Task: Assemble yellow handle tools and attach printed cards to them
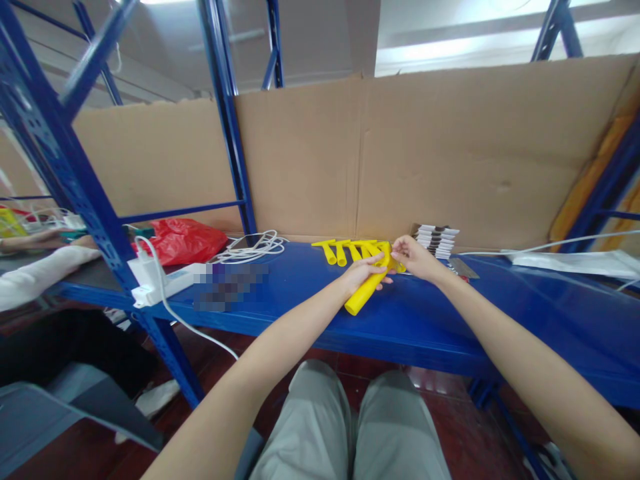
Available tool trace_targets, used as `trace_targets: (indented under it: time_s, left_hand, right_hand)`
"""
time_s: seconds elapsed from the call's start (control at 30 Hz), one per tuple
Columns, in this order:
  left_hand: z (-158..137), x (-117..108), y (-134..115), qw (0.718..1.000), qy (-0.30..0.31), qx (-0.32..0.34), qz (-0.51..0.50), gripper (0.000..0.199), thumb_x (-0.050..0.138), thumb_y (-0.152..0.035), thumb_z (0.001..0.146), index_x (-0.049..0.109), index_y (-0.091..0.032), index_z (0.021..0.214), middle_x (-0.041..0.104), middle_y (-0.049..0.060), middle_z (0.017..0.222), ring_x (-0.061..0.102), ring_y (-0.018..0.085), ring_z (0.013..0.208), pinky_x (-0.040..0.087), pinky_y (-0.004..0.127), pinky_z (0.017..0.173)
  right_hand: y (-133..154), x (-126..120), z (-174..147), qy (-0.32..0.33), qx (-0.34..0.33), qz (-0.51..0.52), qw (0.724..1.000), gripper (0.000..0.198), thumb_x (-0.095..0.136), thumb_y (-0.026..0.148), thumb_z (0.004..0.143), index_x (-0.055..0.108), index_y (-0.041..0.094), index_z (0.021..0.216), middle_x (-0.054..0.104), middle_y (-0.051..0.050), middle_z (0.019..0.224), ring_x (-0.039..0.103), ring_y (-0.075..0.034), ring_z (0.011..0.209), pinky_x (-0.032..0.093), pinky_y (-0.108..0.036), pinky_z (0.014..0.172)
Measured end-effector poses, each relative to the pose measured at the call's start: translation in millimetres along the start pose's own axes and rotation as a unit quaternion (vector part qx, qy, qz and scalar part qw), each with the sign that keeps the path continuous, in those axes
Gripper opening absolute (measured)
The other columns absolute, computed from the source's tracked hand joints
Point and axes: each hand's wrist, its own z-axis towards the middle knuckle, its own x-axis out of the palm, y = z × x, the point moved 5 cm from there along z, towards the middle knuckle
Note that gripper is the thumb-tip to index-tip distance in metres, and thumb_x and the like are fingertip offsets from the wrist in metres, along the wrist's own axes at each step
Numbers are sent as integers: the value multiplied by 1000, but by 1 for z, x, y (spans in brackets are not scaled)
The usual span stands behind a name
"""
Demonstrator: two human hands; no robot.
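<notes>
My left hand (367, 272) is wrapped round a yellow plastic piece with a hollow, tube-like handle (359, 301), its open end pointing down toward me. At the piece's upper end, my right hand (406, 257) has its fingertips pinched together close to the yellow head; what they hold, if anything, is too small to make out. Just behind my left hand, several similar yellow T-shaped pieces (341, 253) lie in a row on the blue shelf top (300, 283). Beyond my right hand stands a stack of small white-and-dark packets (434, 240).
A white power strip (185, 279), coiled white cable (263, 248) and red plastic bag (187, 240) lie to the left. Cardboard (300, 153) walls the back, and blue posts (227, 120) rise beside it. Another person's sleeve (45, 273) shows at far left.
</notes>
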Motion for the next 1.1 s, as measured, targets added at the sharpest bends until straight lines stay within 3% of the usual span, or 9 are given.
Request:
trace_targets:
  time_s: [0.23,0.6,0.8,1.1]
  left_hand:
    - [3,-2,2,1000,3,-1,4,57,52,-5,83,46,-20,138,67,13,107,61,14,65,42,23,55]
    - [8,-10,0,998,56,4,0,53,53,-2,82,50,-19,132,69,11,102,60,12,63,42,22,53]
    - [9,-12,1,998,51,21,2,52,53,-2,81,50,-18,130,68,9,95,62,13,63,42,21,51]
    - [12,-14,2,999,44,25,-6,57,57,-3,80,49,-19,134,68,10,101,64,13,63,45,21,51]
  right_hand:
    - [-3,-2,1,-10,6,2,1000,16,59,27,70,45,24,76,51,1,72,51,-15,68,48,-34,70]
    - [-4,-2,1,-52,31,40,997,22,63,29,68,43,24,76,52,1,73,53,-15,70,49,-34,71]
    - [-2,-1,0,-60,38,25,997,20,61,25,68,43,25,78,54,0,74,54,-16,70,50,-33,66]
    - [4,2,-2,-55,-5,-70,996,12,56,25,72,45,24,77,57,-2,75,56,-18,70,48,-34,67]
